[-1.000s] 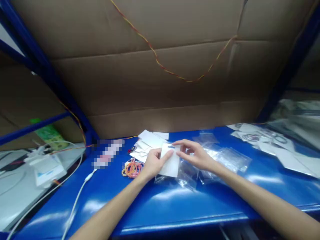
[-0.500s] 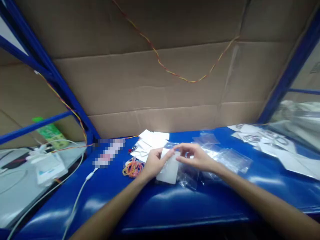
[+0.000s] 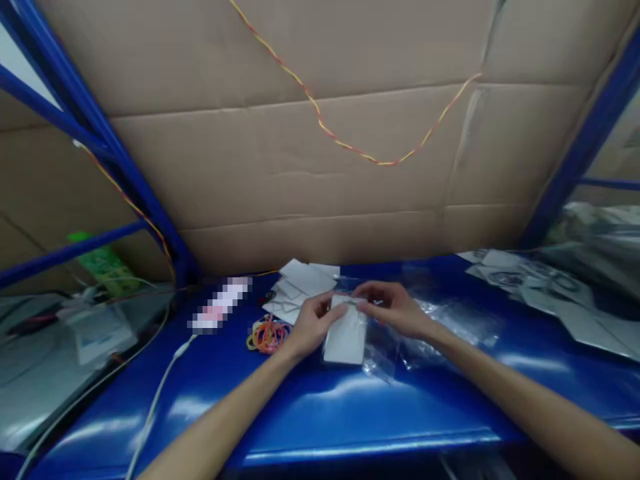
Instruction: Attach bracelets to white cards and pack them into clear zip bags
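A white card (image 3: pixel 345 340) that seems to sit in a clear plastic sleeve is between my two hands, above the blue tabletop. My left hand (image 3: pixel 313 325) grips its left side, thumb across the front. At the card's top edge, my right hand (image 3: pixel 393 309) pinches with thumb and fingers; the fine detail there is blurred. Clear plastic bags (image 3: pixel 457 320) lie beneath and beside my right forearm. Left of my left hand are a bundle of orange, pink and yellow cords (image 3: pixel 269 335) and a pile of white cards (image 3: pixel 303 283).
White cards with dark looped cords (image 3: pixel 507 277) lie at the far right. A white cable (image 3: pixel 163 387) runs to a blurred-out object (image 3: pixel 220 307) on the left. Cardboard (image 3: pixel 310 153) and blue frame bars (image 3: pixel 107 147) bound the back. A green packet (image 3: pixel 105 267) stands beyond the left bar.
The card has shifted slightly right and stands straighter. My right hand's fingers have closed in on its top edge.
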Demonstrator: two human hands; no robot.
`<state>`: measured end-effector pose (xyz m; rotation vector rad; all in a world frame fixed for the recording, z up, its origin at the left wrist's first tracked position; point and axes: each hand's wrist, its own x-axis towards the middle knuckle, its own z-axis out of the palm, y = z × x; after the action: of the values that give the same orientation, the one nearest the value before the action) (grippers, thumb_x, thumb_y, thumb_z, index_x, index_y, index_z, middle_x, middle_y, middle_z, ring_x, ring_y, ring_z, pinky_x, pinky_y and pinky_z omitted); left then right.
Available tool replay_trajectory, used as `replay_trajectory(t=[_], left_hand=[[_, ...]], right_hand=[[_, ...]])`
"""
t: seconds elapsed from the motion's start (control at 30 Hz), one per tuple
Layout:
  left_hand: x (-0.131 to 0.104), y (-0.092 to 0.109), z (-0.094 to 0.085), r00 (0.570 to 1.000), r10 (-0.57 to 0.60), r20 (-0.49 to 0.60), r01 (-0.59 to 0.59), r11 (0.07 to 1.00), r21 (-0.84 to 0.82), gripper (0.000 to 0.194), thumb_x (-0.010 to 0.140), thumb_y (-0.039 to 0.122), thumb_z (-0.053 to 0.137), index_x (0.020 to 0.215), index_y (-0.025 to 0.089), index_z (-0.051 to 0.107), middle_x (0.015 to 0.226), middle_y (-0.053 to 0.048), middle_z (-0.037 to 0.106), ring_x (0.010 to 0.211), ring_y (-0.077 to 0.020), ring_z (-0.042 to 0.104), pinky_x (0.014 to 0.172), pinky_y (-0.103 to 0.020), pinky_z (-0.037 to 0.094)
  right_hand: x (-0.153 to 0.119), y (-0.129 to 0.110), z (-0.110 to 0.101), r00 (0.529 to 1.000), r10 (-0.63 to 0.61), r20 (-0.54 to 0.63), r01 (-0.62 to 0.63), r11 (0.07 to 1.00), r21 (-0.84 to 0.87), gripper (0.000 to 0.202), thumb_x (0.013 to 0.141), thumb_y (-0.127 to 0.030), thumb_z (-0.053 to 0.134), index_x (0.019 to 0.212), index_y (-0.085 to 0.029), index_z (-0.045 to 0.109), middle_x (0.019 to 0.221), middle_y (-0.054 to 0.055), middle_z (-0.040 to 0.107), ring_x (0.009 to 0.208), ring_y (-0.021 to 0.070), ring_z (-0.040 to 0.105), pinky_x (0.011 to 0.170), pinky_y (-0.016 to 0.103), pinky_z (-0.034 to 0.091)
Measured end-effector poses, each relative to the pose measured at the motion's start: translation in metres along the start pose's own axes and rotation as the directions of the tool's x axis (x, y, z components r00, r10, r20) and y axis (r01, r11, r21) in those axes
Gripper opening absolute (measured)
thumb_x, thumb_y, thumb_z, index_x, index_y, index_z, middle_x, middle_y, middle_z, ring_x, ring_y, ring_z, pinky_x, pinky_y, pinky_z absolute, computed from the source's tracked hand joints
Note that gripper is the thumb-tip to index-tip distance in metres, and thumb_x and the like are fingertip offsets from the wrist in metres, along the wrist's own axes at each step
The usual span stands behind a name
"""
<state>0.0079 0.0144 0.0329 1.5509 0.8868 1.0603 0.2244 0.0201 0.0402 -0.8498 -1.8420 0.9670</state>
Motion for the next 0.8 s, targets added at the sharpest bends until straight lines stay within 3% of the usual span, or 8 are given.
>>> replay_trajectory(t=[0.23, 0.4, 0.5, 0.8], left_hand=[[0.0011, -0.0003, 0.0024, 1.0, -0.002, -0.016, 0.002, 1.0, 0.027, 0.044, 0.084, 0.054, 0.072, 0.098, 0.011, 0.076, 0.079, -0.007, 0.073, 0.065, -0.0175, 0.061, 0.056, -0.025, 0.044], [0.0016, 0.0009, 0.0019, 1.0, -0.007, -0.009, 0.007, 1.0, -0.001, 0.047, 0.082, 0.055, 0.074, 0.098, 0.011, 0.077, 0.08, -0.007, 0.075, 0.066, -0.0176, 0.063, 0.058, -0.025, 0.045], [0.0017, 0.0003, 0.0016, 1.0, -0.008, -0.007, 0.008, 1.0, -0.02, 0.044, 0.082, 0.051, 0.076, 0.099, 0.011, 0.077, 0.081, -0.008, 0.075, 0.067, -0.0185, 0.065, 0.058, -0.025, 0.046], [0.0034, -0.0068, 0.0031, 0.991, -0.127, -0.034, 0.128, 0.991, 0.025, 0.045, 0.081, 0.056, 0.073, 0.09, 0.012, 0.073, 0.055, 0.0, 0.063, 0.037, -0.0109, 0.048, 0.035, -0.022, 0.034]], right_hand=[[0.0004, 0.0015, 0.0001, 0.999, 0.04, -0.005, -0.04, 0.999, 0.028, 0.029, 0.091, -0.042, 0.07, 0.105, -0.018, 0.078, 0.091, 0.007, 0.075, 0.063, 0.0145, 0.057, 0.048, 0.024, 0.041], [0.0011, 0.0011, 0.0001, 0.999, 0.033, -0.023, -0.033, 0.999, 0.002, 0.032, 0.09, -0.043, 0.071, 0.106, -0.017, 0.079, 0.1, 0.008, 0.078, 0.077, 0.0186, 0.067, 0.059, 0.025, 0.05], [0.0009, 0.0017, 0.0004, 0.999, 0.036, -0.031, -0.036, 0.999, -0.001, 0.034, 0.09, -0.045, 0.071, 0.107, -0.016, 0.078, 0.1, 0.01, 0.078, 0.076, 0.0193, 0.068, 0.056, 0.025, 0.05], [0.0007, 0.002, 0.0028, 0.999, 0.024, -0.044, -0.025, 1.0, -0.015, 0.033, 0.094, -0.045, 0.065, 0.109, -0.018, 0.077, 0.104, 0.009, 0.078, 0.082, 0.0204, 0.07, 0.067, 0.029, 0.055]])
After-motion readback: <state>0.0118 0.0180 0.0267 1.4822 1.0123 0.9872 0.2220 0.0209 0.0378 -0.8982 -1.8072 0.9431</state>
